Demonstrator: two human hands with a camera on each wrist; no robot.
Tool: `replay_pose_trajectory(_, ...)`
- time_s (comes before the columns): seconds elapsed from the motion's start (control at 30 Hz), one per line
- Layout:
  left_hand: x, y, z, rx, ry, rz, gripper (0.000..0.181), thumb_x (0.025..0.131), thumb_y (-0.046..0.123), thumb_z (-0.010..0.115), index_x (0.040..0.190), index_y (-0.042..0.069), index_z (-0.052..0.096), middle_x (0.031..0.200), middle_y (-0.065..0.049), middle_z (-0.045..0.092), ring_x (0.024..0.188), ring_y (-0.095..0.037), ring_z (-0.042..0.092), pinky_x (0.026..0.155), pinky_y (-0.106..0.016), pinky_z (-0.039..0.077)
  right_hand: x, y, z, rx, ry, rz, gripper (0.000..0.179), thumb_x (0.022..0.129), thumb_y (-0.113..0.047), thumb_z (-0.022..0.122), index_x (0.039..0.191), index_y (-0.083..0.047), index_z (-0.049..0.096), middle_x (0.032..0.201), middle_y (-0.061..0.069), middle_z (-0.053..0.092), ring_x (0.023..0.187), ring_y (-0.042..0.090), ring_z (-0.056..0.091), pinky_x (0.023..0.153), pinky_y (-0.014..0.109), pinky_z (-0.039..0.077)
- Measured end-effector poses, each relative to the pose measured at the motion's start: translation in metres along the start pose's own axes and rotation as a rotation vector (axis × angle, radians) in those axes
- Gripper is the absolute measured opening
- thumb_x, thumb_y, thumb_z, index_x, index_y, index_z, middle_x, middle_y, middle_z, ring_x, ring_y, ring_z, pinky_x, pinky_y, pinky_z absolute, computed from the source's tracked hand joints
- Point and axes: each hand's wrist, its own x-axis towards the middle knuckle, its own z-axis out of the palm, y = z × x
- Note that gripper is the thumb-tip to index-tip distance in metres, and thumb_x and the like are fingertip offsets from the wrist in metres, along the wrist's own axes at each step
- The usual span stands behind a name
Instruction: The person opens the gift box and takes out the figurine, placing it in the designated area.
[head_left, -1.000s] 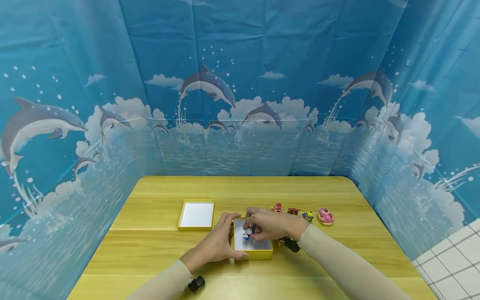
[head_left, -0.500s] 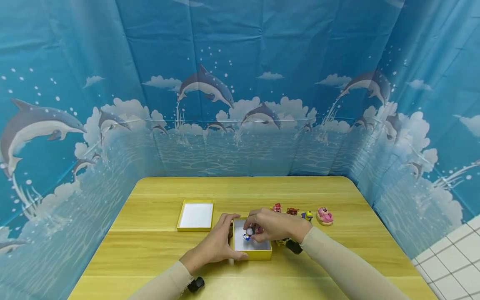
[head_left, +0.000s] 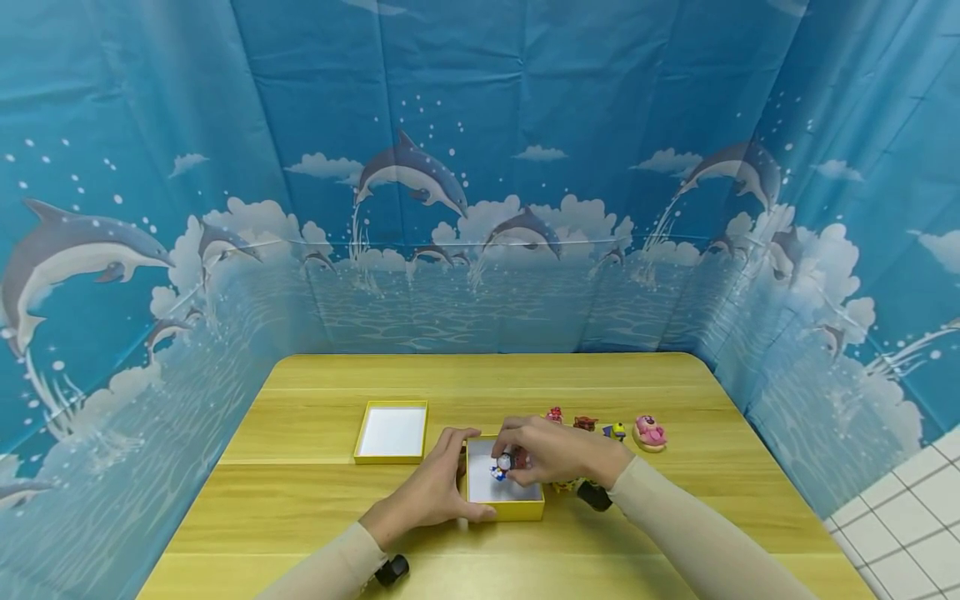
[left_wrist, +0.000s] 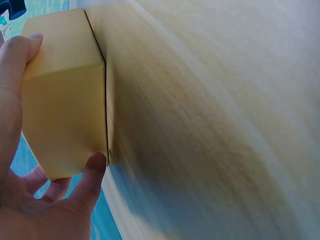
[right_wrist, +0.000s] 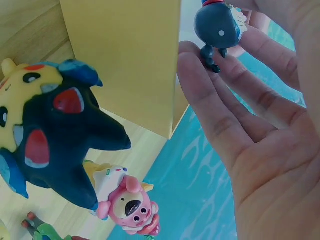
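Observation:
My left hand (head_left: pixel 433 487) grips the yellow box (head_left: pixel 510 510), its thumb on the near side and its fingers along the left and far sides. In the left wrist view the yellow outer walls (left_wrist: pixel 65 115) lie between thumb and fingers. My right hand (head_left: pixel 558 450) reaches over the box's right side and pinches a small toy figurine (head_left: pixel 505 461) above the white inside. The right wrist view shows the figurine's dark, round part (right_wrist: pixel 216 25) with two little dark legs, partly hidden by the hand. A small blue-and-white toy figure (head_left: pixel 497 473) shows beside it in the box.
A shallow yellow lid (head_left: pixel 392 457), white inside, lies on the table (head_left: pixel 315 492) to the left. Several toy figurines stand right of the box, including a pink bear (head_left: pixel 650 433) and a yellow-and-green one (head_left: pixel 616 431). A yellow-faced, dark-bodied figure (right_wrist: pixel 55 125) stands near the right wrist.
My right hand has shifted slightly to the right with the figurine, and more of the figurine shows now. My left hand has kept its hold on the box.

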Motion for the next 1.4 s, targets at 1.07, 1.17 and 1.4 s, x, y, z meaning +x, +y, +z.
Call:
replay_pose_trajectory(1.07,0.002,-0.001,-0.001,-0.002,0.0,-0.008,0.124,0.087,0.068,0.098,0.179,0.014,0.035,0.172,-0.014,0.045,0.131,-0.023,0.063,0.112,-0.05,0.061,-0.018,0.008,-0.008,0.179,0.089,-0.027,0.026,0.112,-0.006,0.075,0.137,-0.012,0.08,0.134,0.003,0.075,0.108,0.006,0.078,0.097,0.041,0.071)
replay_pose_trajectory(1.17,0.002,-0.001,0.0,-0.006,0.008,-0.004,0.124,0.086,0.067,0.099,0.178,0.013,0.035,0.171,-0.015,0.046,0.133,-0.025,0.063,0.112,-0.05,0.061,-0.02,0.009,-0.008,0.184,0.105,-0.018,0.026,0.112,-0.009,0.077,0.137,-0.015,0.08,0.135,0.002,0.076,0.109,0.007,0.078,0.098,0.044,0.071)
replay_pose_trajectory(1.4,0.002,-0.002,0.002,-0.002,0.016,0.008,0.126,0.085,0.068,0.1,0.178,0.011,0.036,0.169,-0.017,0.048,0.132,-0.024,0.063,0.111,-0.048,0.061,-0.028,0.014,-0.009,0.158,0.179,-0.004,0.019,0.115,-0.018,0.076,0.133,-0.024,0.081,0.133,-0.002,0.079,0.11,0.008,0.078,0.097,0.043,0.071)
